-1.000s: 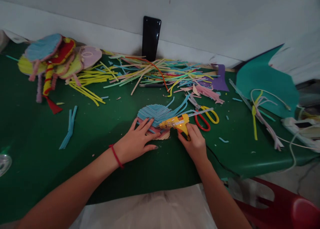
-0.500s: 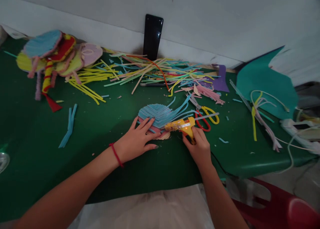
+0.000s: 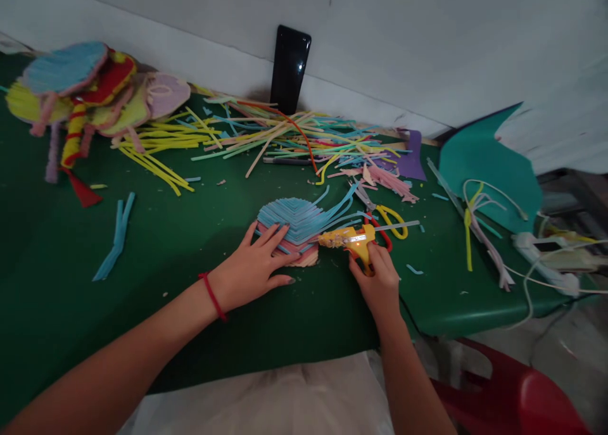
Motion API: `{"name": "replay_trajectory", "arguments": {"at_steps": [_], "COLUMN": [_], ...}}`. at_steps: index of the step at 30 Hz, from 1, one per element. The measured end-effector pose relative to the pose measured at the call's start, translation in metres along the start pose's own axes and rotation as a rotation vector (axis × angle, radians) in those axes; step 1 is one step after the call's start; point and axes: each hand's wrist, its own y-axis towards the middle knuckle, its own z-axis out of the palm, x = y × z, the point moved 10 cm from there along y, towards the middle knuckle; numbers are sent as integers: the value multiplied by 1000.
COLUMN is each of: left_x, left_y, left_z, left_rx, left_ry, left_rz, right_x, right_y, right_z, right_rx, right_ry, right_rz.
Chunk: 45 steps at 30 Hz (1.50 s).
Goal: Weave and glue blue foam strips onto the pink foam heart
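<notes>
My left hand lies with spread fingers on a round craft piece, its surface laid with blue pipe cleaners in a chevron pattern over a pink and cream base. Loose blue pipe cleaners fan out from its right side. My right hand is wrapped round the handle of a yellow glue gun, a clear glue stick poking from its back. The nozzle points left at the right lower edge of the craft piece. Scissors with red and yellow handles lie just behind the glue gun.
Finished fan-shaped pieces are stacked at the back left. A heap of coloured pipe cleaners spreads below a phone leaning on the wall. To the right are a teal sheet, a white power strip and a red chair.
The glue gun's nozzle has drawn slightly right, away from the middle of the craft piece. My left hand stays on the piece. The whole view has shifted a little.
</notes>
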Motion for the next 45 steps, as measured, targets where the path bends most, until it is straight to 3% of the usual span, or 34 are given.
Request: {"name": "replay_trajectory", "arguments": {"at_steps": [14, 45], "left_x": [-1, 0], "left_y": [0, 0], "left_z": [-2, -1], "left_rx": [-3, -15], "left_ry": [-15, -8], "left_rz": [0, 11], "right_x": [4, -19], "right_y": [-1, -3], "right_z": [4, -3], "right_rx": [12, -7], "right_ry": [26, -63], "right_rz": [6, 121]}}
